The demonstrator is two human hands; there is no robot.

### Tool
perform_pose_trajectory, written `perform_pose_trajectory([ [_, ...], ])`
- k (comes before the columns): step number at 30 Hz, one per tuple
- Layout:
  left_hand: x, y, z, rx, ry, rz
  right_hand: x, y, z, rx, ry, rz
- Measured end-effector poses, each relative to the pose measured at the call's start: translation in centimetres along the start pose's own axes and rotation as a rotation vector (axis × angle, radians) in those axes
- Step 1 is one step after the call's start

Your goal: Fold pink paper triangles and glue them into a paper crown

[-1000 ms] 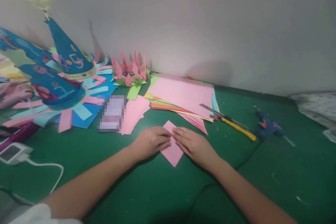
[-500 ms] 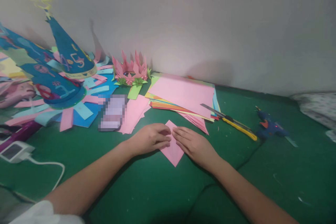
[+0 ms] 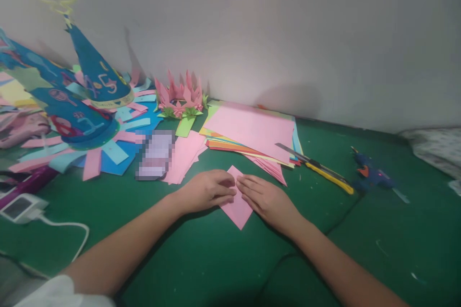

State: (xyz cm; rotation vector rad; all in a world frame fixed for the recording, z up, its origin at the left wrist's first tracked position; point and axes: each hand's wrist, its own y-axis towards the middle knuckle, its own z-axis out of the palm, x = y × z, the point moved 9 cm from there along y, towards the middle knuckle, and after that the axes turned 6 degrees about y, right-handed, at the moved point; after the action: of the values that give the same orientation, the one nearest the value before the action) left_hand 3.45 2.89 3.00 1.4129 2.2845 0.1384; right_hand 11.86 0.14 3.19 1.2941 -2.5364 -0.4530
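The small pink sheet [image 3: 240,212] was laid on the green surface [image 3: 209,259], between the left hand [image 3: 207,192] and the right hand [image 3: 268,199], with 1 corner pointed to the near side. It was touched by the fingers of the 2 hands; whether the grip of each hand was clamped on it could not be told. Behind it, a stack of coloured paper [image 3: 252,127] was placed, and over its edge the blade of a yellow cutter [image 3: 329,178] was rested. Farther back, a pink paper crown [image 3: 187,95] was seen.

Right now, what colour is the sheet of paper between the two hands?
The sheet of paper is pink, seen best in the head view.
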Motion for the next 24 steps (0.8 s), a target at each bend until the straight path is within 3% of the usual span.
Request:
perform_pose_trajectory([
  [7,-0.1,0.2,-0.4,-0.016,-0.038,-0.001,-0.2,0.0,0.0,-0.037,0.016,0.048],
  [14,0.5,0.3,-0.4,0.002,-0.076,-0.077,-0.4,0.3,0.4,0.086,0.102,0.108],
  [24,1.7,0.4,-0.5,-0.016,-0.193,-0.094,-0.4,0.5,0.1,0.080,0.128,0.118],
])
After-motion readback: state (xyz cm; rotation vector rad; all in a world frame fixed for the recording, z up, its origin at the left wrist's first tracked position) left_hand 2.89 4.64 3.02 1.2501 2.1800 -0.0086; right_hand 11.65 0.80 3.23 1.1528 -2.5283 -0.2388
